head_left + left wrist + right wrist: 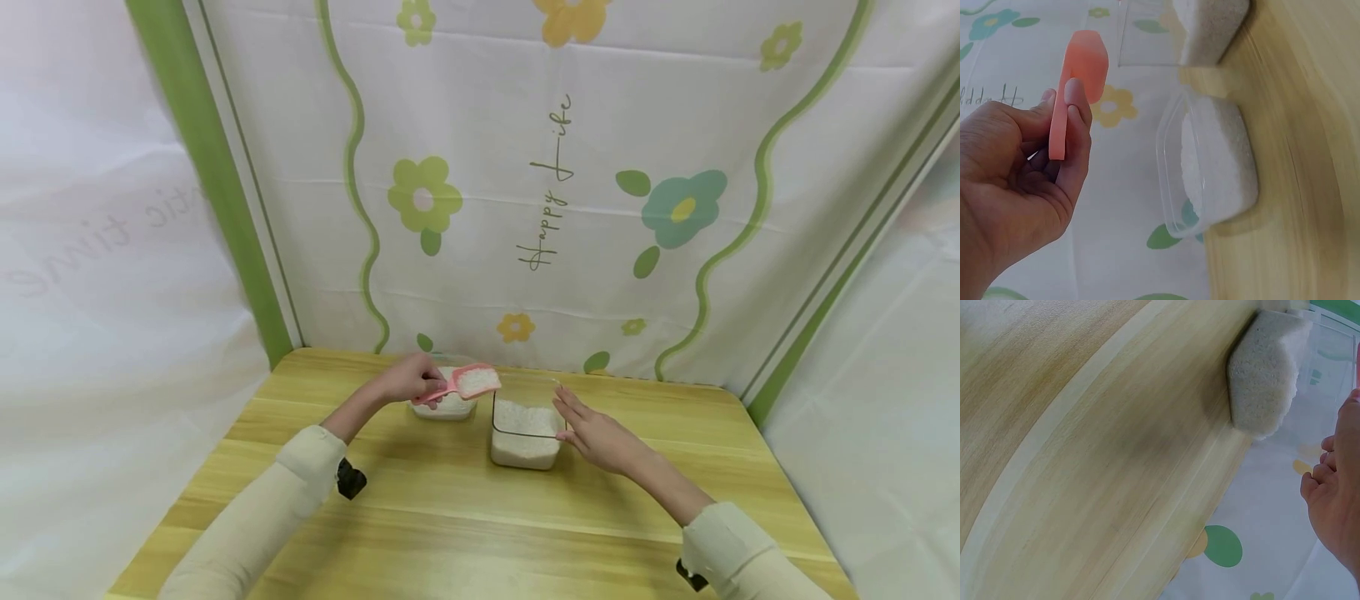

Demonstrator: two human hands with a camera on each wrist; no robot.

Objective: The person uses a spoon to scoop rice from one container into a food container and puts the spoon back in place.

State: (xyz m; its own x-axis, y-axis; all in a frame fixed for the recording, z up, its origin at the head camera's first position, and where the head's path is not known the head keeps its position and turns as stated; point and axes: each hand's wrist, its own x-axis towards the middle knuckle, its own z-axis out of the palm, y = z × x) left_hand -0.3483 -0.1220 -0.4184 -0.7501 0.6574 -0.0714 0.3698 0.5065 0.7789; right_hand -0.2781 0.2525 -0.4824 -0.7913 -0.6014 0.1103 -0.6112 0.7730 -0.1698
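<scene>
My left hand (414,382) pinches the handle of a pink scoop (454,386) between thumb and fingers. White grains that look like rice (477,381) fill the scoop's bowl, held above the containers. Beneath that hand stands a smaller clear tub (1230,169), partly filled with the same grains. To its right is a larger clear square container (524,454), with grains to roughly half its height. My right hand (603,437) is at that container's right rim, fingers extended; in the right wrist view the hand (1338,481) is cut off by the frame edge.
Both containers stand on a wood-grain table (450,525) near its back edge. Behind it hangs a white curtain (480,233) with printed flowers and lettering. White fabric walls with green strips (217,200) enclose the left and right sides.
</scene>
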